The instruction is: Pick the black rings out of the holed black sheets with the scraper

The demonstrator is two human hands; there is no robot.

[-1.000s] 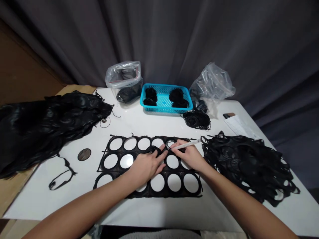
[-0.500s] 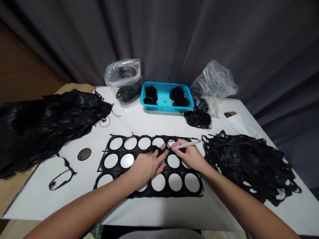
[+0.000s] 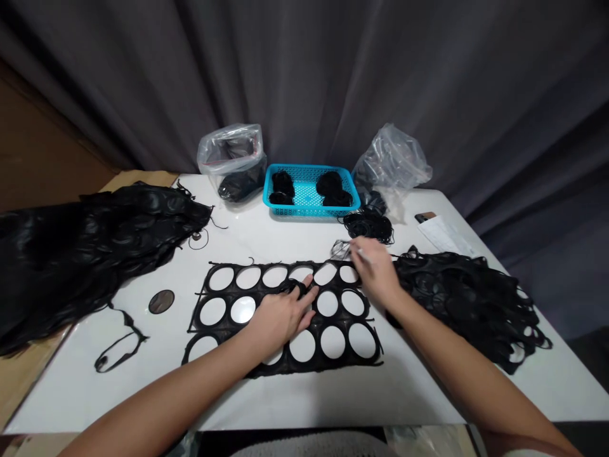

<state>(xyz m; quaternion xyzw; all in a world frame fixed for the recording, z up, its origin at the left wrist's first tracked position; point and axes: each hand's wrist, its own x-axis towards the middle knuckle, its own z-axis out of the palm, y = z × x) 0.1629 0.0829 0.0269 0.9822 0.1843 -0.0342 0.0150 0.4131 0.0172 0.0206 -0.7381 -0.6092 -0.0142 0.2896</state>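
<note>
A black rubber sheet [image 3: 285, 362] with several round holes lies flat on the white table [image 3: 304, 400]. My left hand [image 3: 280, 314] rests flat on the sheet's middle, fingers spread and pressing it down. My right hand [image 3: 375, 270] is lifted above the sheet's far right corner, closed on a thin white stick-like tool [image 3: 362, 254]. A thin black ring [image 3: 340, 247], blurred by motion, hangs at the tool's tip. A loose pile of thin black rings [image 3: 368, 226] lies just beyond it.
A blue basket [image 3: 309, 206] with black ring bundles stands at the back, flanked by two clear plastic bags [image 3: 233, 155] [image 3: 392, 158]. Heaps of black rubber sheets lie at left [image 3: 85, 241] and right [image 3: 466, 298]. A dark disc [image 3: 161, 301], a rubber scrap [image 3: 118, 343] and papers [image 3: 445, 235] also lie about.
My right hand has lifted from the sheet's top-row hole and moved back toward the ring pile, carrying a thin ring on the tool. My left hand has stayed put.
</note>
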